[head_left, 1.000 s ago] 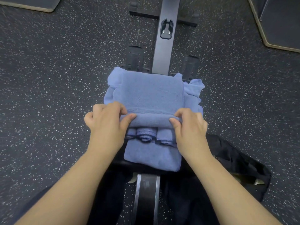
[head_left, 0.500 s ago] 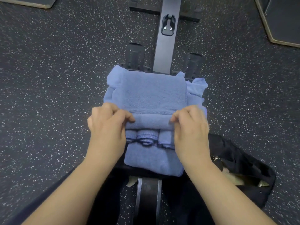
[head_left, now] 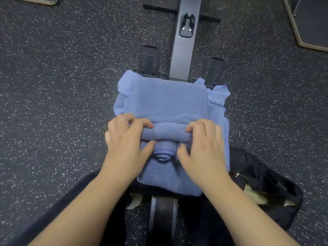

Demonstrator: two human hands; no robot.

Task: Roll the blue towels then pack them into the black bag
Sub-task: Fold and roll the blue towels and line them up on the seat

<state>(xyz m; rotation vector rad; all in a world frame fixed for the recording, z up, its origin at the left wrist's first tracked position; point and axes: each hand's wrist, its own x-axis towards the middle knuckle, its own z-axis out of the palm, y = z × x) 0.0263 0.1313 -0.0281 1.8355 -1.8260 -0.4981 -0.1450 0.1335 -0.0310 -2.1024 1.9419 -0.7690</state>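
No readable text, labels, brands or numbers anywhere. Towels (head_left: pixel 170 102): plain blue, hem stitching only. Bag (head_left: pixel 262 176): black, no logo showing; zipper pull too small to read. Rail (head_left: pixel 182 55): bare metal, its clip unmarked. Floor (head_left: pixel 62 77): speckles, no signs.

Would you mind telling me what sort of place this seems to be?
Probably a gym: speckled rubber floor, what looks like a rowing machine's rail with footrests, and the corner of a mat.
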